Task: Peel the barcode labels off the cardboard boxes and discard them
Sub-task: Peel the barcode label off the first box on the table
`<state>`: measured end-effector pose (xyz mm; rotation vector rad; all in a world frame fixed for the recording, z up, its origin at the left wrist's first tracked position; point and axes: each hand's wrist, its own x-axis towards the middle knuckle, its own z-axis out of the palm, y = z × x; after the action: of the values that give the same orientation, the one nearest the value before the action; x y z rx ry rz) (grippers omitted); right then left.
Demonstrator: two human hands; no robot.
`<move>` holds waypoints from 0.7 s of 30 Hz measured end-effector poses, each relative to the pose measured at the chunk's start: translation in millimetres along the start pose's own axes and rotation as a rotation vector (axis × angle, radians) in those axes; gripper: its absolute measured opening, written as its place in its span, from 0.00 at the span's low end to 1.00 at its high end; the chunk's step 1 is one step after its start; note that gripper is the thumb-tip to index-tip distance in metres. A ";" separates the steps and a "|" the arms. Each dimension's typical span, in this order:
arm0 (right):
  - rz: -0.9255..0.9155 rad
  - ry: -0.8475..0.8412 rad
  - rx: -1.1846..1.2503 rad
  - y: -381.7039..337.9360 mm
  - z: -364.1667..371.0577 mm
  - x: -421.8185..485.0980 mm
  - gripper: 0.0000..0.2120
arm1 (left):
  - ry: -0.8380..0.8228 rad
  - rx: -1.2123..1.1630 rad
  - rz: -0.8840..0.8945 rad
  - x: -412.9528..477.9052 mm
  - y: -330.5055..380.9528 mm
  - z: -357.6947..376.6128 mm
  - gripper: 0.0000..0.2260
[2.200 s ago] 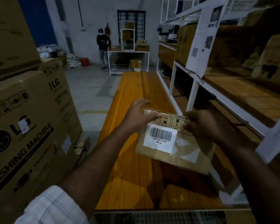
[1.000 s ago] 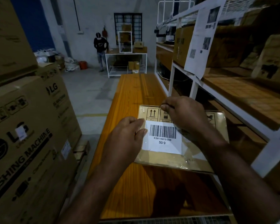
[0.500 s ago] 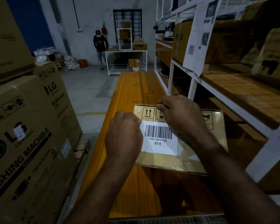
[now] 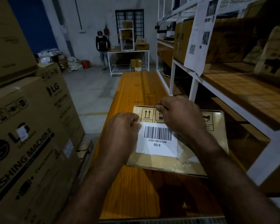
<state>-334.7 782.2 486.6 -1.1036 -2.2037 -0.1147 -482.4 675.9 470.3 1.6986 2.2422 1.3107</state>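
Two hands meet on one flat cardboard box [image 4: 217, 126] on the bench [image 4: 136, 88] — taped shut, contents hidden. Left hand [image 4: 120, 131], fingers curled, pinches the upper corner of the barcode label [image 4: 158, 143], which lies just right of it. Right hand [image 4: 181, 117] sits curled just beyond the label at the box's far edge; whether it grips, I cannot tell.

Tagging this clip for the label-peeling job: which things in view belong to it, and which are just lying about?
Job: small cardboard box, barcode label, left hand, right hand.
Lying about: LG washing machine cartons, white shelving rack, hanging paper sheet, far white table, person beside it.
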 end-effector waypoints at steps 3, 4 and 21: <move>-0.006 0.005 0.003 0.0 -1.8 -1.5 0.10 | 0.002 -0.026 -0.008 -1.0 0.1 -0.2 0.10; -0.010 0.008 0.004 0.1 -2.5 -2.0 0.10 | 0.000 -0.045 -0.015 -1.3 -0.8 -0.3 0.09; -0.018 0.030 0.006 -1.6 -4.8 -3.1 0.10 | -0.120 0.018 0.044 3.5 8.7 -4.2 0.08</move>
<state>-332.1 777.4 488.8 -1.0720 -2.1863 -0.1312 -479.1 676.7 480.0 1.7908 2.1691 1.1657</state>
